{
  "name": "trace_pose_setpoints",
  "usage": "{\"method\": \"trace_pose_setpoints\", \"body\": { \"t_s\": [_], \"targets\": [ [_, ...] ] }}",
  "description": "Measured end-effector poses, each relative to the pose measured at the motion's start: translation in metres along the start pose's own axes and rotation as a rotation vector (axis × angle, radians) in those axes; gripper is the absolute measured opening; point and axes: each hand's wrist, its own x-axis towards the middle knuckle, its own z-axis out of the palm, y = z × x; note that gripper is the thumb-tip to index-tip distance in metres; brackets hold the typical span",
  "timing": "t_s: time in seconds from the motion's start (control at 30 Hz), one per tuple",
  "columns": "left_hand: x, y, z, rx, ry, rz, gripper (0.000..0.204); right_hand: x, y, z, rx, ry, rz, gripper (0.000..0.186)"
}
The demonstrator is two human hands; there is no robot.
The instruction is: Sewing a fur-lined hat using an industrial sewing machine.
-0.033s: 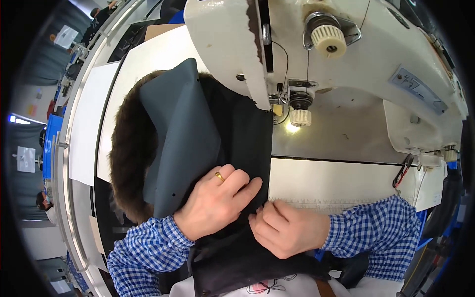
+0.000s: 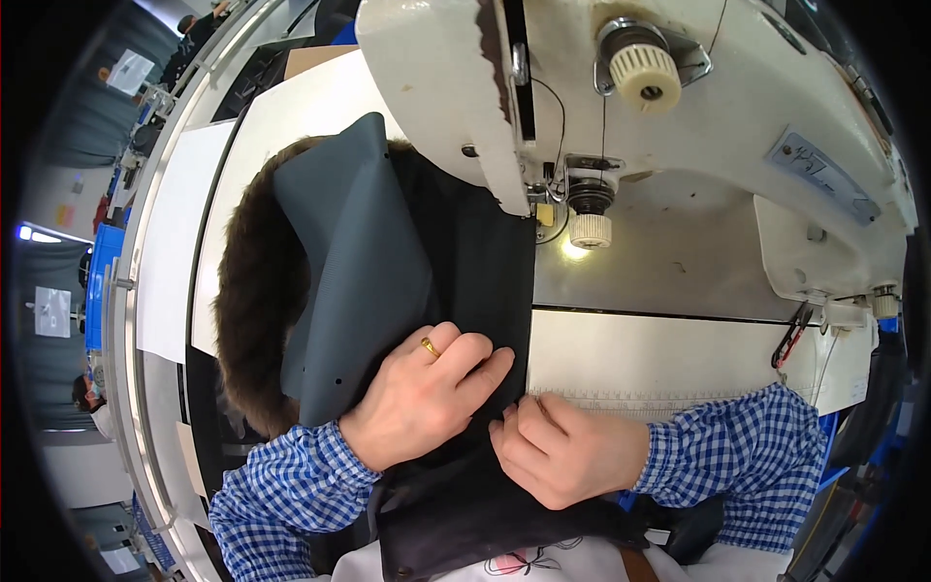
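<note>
A dark garment piece (image 2: 485,281) lies on the sewing table, its upper right edge reaching under the needle area (image 2: 541,211) of a white sewing machine (image 2: 427,87). Over it folds a blue-grey flap (image 2: 354,252) with small dark holes, and brown fur trim (image 2: 257,281) curves round its left side. My left hand (image 2: 422,398), a ring on one finger, is closed with curled fingers on the dark fabric. Just right of it, my right hand (image 2: 572,451) pinches the fabric's right edge. Its fingertips are partly hidden. The garment's lower part hangs toward my lap.
A metal bed plate (image 2: 659,252) lies right of the needle, lit by a small lamp. Ruler markings (image 2: 601,400) run along the white tabletop near my right hand. Black-and-red thread snips (image 2: 793,335) hang at the right. A metal rail (image 2: 131,388) borders the left side.
</note>
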Motion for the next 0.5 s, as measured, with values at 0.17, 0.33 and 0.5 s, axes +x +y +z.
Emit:
{"method": "trace_pose_setpoints", "body": {
  "t_s": [0.17,0.33,0.5],
  "targets": [
    [-0.0059,-0.0042,-0.0018,0.076,0.004,0.056,0.073,-0.0006,0.0002,0.0023,-0.025,0.030,-0.017,0.028],
    [-0.0019,-0.0004,0.0016,0.078,-0.018,0.014,0.071,-0.0023,0.0003,0.0014,0.007,0.040,-0.007,0.031],
    [0.0023,-0.0010,0.0015,0.082,-0.028,-0.005,0.065,-0.0018,0.0011,0.0000,0.053,-0.003,0.002,0.036]
  ]
}}
